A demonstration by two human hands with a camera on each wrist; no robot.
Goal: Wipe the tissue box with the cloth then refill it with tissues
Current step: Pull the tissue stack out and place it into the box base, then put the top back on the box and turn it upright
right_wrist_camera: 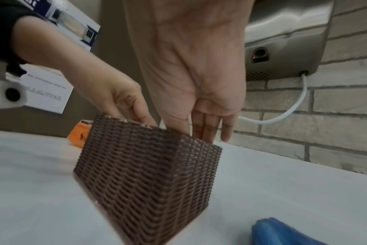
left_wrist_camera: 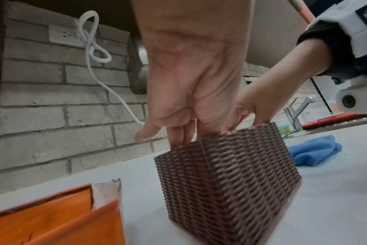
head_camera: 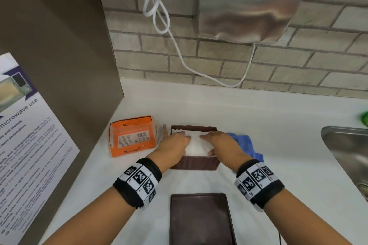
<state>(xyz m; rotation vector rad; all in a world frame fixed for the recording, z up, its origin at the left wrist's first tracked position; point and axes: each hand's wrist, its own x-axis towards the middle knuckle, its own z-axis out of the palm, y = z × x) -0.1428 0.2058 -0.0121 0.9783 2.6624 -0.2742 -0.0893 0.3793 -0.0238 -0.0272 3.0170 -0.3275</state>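
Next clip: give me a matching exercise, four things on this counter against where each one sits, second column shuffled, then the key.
Things:
1. tissues
2. cloth
3. lid
4. orange pack

Places:
A. left of the box
B. inside the box, under both hands
C. right of the box
D. nearest the person, in front of the box

Pairs: 1-B, 2-C, 3-D, 4-A

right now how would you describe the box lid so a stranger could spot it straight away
Start at the steel hand dryer on the brick wall and come down to the white counter beneath it. The flat dark brown rectangular lid lies nearest the person, in front of the open brown woven tissue box. Unlike its neighbours it is flat, smooth and untouched.
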